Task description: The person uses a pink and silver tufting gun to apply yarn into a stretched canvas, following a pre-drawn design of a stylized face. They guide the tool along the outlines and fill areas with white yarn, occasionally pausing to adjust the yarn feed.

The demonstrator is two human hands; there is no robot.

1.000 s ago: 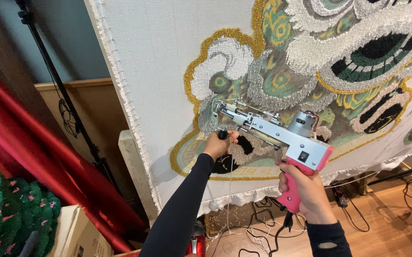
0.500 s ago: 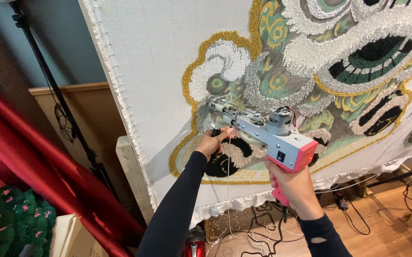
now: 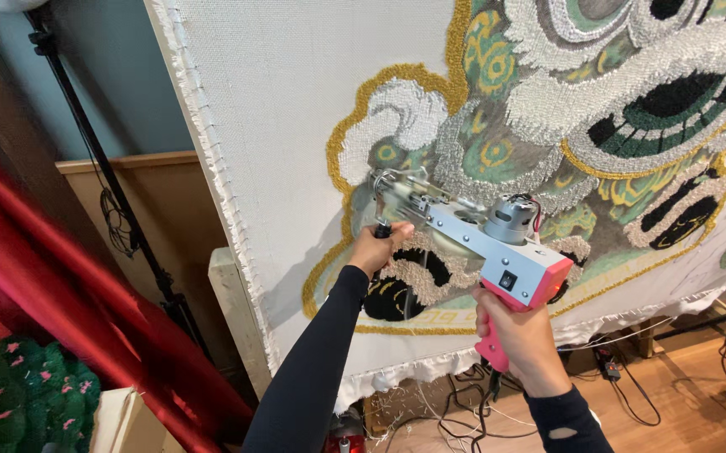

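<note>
A tufting gun [image 3: 480,243] with a grey metal body, a round motor and a pink rear grip points its needle end into a stretched white cloth [image 3: 296,109]. The cloth carries a tufted picture in gold, green, white and black yarn [image 3: 598,117]. My left hand [image 3: 377,247] is closed on the gun's black front handle just under the needle end. My right hand [image 3: 522,340] grips the pink rear handle lower right. Both forearms wear black sleeves.
A black stand pole [image 3: 103,168] leans left of the cloth, before a wooden panel [image 3: 170,210]. Red fabric [image 3: 61,302] and a green tufted piece [image 3: 11,394] lie at lower left. Cables [image 3: 631,386] trail over the wooden floor below the cloth's frayed lower edge.
The gun and both hands have shifted slightly left and up along the gold outline. Both grips are unchanged.
</note>
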